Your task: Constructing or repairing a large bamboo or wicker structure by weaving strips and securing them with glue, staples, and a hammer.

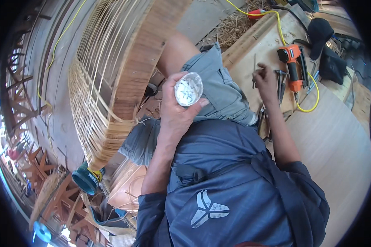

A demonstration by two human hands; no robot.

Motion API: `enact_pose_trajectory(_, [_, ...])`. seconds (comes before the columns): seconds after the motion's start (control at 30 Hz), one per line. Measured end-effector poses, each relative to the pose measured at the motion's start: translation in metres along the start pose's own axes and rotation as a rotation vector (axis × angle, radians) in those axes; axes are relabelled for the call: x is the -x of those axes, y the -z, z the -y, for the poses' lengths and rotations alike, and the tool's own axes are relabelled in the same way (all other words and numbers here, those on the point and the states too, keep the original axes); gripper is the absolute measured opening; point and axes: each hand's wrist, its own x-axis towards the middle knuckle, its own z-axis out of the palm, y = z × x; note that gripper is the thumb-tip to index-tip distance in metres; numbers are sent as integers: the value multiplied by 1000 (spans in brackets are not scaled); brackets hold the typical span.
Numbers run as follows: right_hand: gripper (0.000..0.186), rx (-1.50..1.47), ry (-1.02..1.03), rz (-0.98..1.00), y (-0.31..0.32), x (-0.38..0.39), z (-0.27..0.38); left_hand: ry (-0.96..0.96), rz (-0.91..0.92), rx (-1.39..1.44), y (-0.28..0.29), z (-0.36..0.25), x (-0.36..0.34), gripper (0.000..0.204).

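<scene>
My left hand (173,94) grips a small cup (189,89) holding whitish contents, above my grey shorts. My right hand (264,82) is over the wooden bench (251,45) with fingers curled; whatever is between them, if anything, is too small to make out. Beside it lie several hand tools (279,84) and an orange-and-black pneumatic nail gun (292,66) with a yellow hose (317,94). At my left stands a wooden frame (138,57) woven with pale cane strands (86,103), loose strands stretched along its upper part.
A green tub (82,179) sits below the frame among wooden pieces (41,164). Dark cloth items (329,66) and a black cap (319,35) lie at the upper right. A pale board (325,136) spans the right side. Wood shavings (231,29) pile beyond the bench.
</scene>
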Motion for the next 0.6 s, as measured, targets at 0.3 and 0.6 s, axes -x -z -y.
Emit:
enact_pose_trajectory(0.3, [10, -533, 545, 425, -10, 40, 177, -215, -30, -358, 9, 3, -4, 70])
enact_pose_trajectory(0.6, [14, -190, 719, 378, -46, 45, 154, -391, -88, -530, 17, 10, -7, 70])
